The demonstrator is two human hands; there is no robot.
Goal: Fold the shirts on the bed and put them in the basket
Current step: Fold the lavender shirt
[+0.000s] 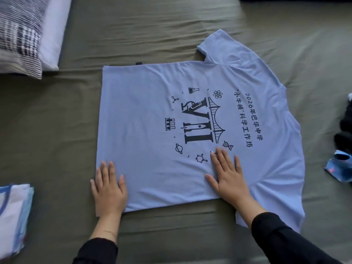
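Observation:
A light blue T-shirt (144,119) with a dark printed science design lies spread flat on the olive bed sheet (57,130), its neck end to the right and its hem to the left. My left hand (109,187) rests flat, fingers straight, on the shirt's near left corner. My right hand (228,176) presses flat on the near middle of the shirt, just below the print. One sleeve (215,44) fans out at the far right side, the other at the near right. No basket is in view.
A striped pillow (21,35) and a white pillow (53,35) lie at the far left. A stack of folded white and blue clothes (13,216) sits at the near left edge. Dark clothes (345,130) and a blue patterned piece (339,168) lie at the right edge.

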